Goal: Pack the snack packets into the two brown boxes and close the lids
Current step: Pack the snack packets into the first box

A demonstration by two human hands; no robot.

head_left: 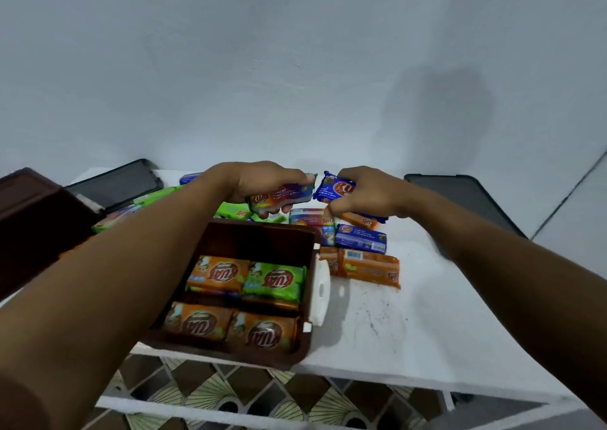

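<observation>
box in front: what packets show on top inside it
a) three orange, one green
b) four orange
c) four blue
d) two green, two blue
a: the open box shows three orange packets and one green packet, which sits in its far right corner.

wall (295,52): plain pale blue-grey | table (377,347): white, scuffed | floor (262,393): diamond-patterned tiles
</observation>
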